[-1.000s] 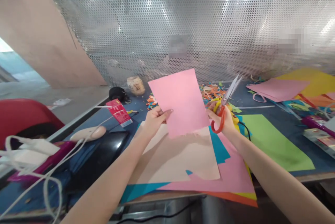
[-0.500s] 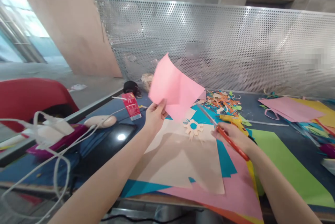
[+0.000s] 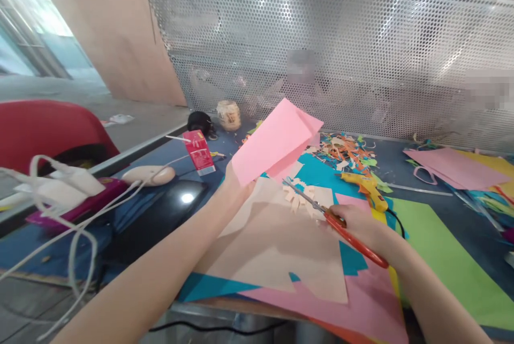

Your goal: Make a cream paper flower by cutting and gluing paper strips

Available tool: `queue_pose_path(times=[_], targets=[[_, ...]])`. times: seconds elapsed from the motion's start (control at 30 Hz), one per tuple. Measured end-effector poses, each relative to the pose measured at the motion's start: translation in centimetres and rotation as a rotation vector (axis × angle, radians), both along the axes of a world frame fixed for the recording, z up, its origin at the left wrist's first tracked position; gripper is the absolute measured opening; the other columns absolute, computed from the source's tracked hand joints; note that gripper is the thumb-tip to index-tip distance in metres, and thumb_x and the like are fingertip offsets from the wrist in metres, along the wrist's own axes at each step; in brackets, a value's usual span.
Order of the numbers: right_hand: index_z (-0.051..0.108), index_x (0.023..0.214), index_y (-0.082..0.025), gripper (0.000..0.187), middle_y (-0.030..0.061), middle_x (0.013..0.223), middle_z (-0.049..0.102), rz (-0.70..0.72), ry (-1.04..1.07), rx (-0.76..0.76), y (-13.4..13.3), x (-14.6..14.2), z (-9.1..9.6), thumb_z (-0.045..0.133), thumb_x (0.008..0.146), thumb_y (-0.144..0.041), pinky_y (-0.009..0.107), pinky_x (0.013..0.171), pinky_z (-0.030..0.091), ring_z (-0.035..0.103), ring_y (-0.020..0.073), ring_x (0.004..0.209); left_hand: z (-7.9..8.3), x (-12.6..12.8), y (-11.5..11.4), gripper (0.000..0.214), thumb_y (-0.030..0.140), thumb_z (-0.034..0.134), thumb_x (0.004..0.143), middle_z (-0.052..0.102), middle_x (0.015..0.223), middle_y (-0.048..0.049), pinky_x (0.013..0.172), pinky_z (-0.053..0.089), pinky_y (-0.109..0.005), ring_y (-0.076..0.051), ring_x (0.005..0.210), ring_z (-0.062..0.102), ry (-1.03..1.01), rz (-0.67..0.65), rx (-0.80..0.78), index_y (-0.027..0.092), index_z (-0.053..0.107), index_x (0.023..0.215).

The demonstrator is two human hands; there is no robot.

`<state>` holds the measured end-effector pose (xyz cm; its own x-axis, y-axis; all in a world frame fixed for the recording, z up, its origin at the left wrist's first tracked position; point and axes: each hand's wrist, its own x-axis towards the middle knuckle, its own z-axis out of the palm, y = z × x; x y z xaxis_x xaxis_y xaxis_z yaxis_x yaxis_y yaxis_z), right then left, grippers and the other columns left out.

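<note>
A folded sheet of pink paper (image 3: 279, 137) is raised above the table, gripped at its lower left by my left hand (image 3: 240, 179); the paper hides most of those fingers. In my right hand (image 3: 351, 221) is a pair of scissors with red-orange handles (image 3: 355, 242). Its blades look closed and point up and left, passing in front of a cream paper cutout (image 3: 297, 194) with a fringed edge. Under both hands lies a large cream sheet (image 3: 277, 247), on top of blue sheets (image 3: 353, 255) and pink sheets (image 3: 353, 301).
A yellow glue gun (image 3: 367, 186) and paper scraps (image 3: 343, 151) lie beyond my right hand. Green paper (image 3: 445, 258) is at right. To the left are a red drink carton (image 3: 199, 152), a dark tablet-like panel (image 3: 156, 221) and white cables (image 3: 86, 237). A perforated metal screen (image 3: 249, 33) stands behind.
The pink paper has turned and now appears folded over, shifted slightly right. My right hand has lowered the scissors a little, and their blades now overlap the fringed cutout. The view has tilted down.
</note>
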<state>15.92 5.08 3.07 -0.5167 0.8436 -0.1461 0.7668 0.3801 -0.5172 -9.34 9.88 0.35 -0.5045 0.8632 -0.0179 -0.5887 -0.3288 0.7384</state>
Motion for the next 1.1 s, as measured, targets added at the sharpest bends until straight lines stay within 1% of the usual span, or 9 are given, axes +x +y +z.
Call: queue_pose_path(times=[0.1, 0.2, 0.3, 0.4, 0.53, 0.67, 0.73, 0.9, 1.1], targets=[[0.047, 0.06, -0.02, 0.038, 0.0018, 0.057, 0.055, 0.019, 0.02, 0.002, 0.2, -0.1, -0.1, 0.051, 0.073, -0.055, 0.024, 0.046, 0.03, 0.048, 0.015, 0.052, -0.7, 0.5, -0.1, 0.019, 0.022, 0.056, 0.075, 0.071, 0.078, 0.0002, 0.065, 0.052, -0.024, -0.016, 0.08, 0.065, -0.032, 0.076, 0.094, 0.023, 0.062, 0.094], [0.045, 0.059, -0.02, 0.039, 0.0014, 0.056, 0.054, 0.042, 0.001, 0.012, 0.4, 0.0, -0.1, 0.049, 0.073, -0.057, 0.024, 0.046, 0.03, 0.048, 0.0153, 0.052, -0.8, 0.7, -0.1, 0.019, 0.021, 0.057, 0.076, 0.071, 0.077, -0.0007, 0.065, 0.053, -0.024, -0.016, 0.078, 0.066, -0.024, 0.075, 0.078, 0.022, 0.062, 0.094], [0.044, 0.06, -0.02, 0.04, 0.0021, 0.059, 0.054, 0.044, -0.049, 0.012, 0.5, -0.1, 0.1, 0.046, 0.074, -0.058, 0.024, 0.048, 0.031, 0.049, 0.0162, 0.054, -0.1, 0.4, -0.1, 0.015, 0.023, 0.05, 0.081, 0.071, 0.073, -0.0008, 0.064, 0.053, -0.024, -0.016, 0.076, 0.066, -0.047, 0.094, 0.035, 0.021, 0.063, 0.09], [0.043, 0.059, -0.021, 0.039, 0.0027, 0.061, 0.055, 0.033, -0.086, 0.013, 0.4, -0.2, 0.3, 0.047, 0.074, -0.057, 0.024, 0.048, 0.031, 0.05, 0.0162, 0.055, 1.0, 0.5, -0.4, 0.012, 0.016, 0.053, 0.08, 0.07, 0.072, 0.0005, 0.066, 0.053, -0.023, -0.014, 0.074, 0.066, -0.052, 0.101, 0.008, 0.02, 0.062, 0.085], [0.043, 0.059, -0.02, 0.037, 0.0029, 0.061, 0.055, 0.049, -0.055, 0.03, 0.1, -0.4, 0.4, 0.046, 0.076, -0.054, 0.024, 0.048, 0.031, 0.049, 0.0159, 0.055, 1.9, 1.2, -1.4, 0.009, 0.012, 0.063, 0.072, 0.071, 0.075, -0.0002, 0.073, 0.053, -0.025, -0.015, 0.077, 0.067, -0.026, 0.011, 0.073, 0.018, 0.061, 0.078], [0.042, 0.058, -0.021, 0.038, 0.0017, 0.058, 0.054, 0.071, -0.017, 0.016, 0.0, -0.4, 0.4, 0.048, 0.074, -0.055, 0.024, 0.047, 0.03, 0.047, 0.0147, 0.053, 1.6, 1.7, -2.1, 0.013, 0.014, 0.066, 0.069, 0.071, 0.079, -0.0028, 0.076, 0.054, -0.028, -0.018, 0.081, 0.067, 0.005, -0.12, 0.178, 0.016, 0.061, 0.081], [0.043, 0.058, -0.02, 0.039, 0.0017, 0.058, 0.054, 0.081, -0.029, 0.013, 0.1, -0.4, 0.4, 0.048, 0.073, -0.056, 0.023, 0.047, 0.031, 0.047, 0.0146, 0.053, 1.3, 1.8, -2.1, 0.013, 0.015, 0.066, 0.069, 0.071, 0.08, -0.0035, 0.075, 0.054, -0.028, -0.017, 0.078, 0.067, 0.014, -0.143, 0.157, 0.016, 0.062, 0.082], [0.047, 0.06, -0.019, 0.041, 0.0034, 0.063, 0.057, 0.086, -0.119, 0.0, 0.0, -0.6, 0.8, 0.047, 0.075, -0.057, 0.024, 0.049, 0.033, 0.05, 0.0154, 0.057, 0.8, 2.2, -1.7, 0.013, 0.015, 0.062, 0.072, 0.071, 0.08, -0.0039, 0.073, 0.053, -0.028, -0.017, 0.077, 0.066, 0.009, -0.108, 0.143, 0.015, 0.062, 0.085], [0.052, 0.066, -0.017, 0.042, 0.0068, 0.071, 0.059, 0.088, -0.159, 0.005, -0.1, -0.5, 0.9, 0.044, 0.077, -0.057, 0.026, 0.055, 0.036, 0.054, 0.0187, 0.066, 0.3, 2.0, -0.9, 0.023, 0.027, 0.047, 0.082, 0.07, 0.068, -0.0012, 0.056, 0.051, -0.024, -0.014, 0.057, 0.063, -0.19, -0.077, 0.053, 0.015, 0.062, 0.095]])
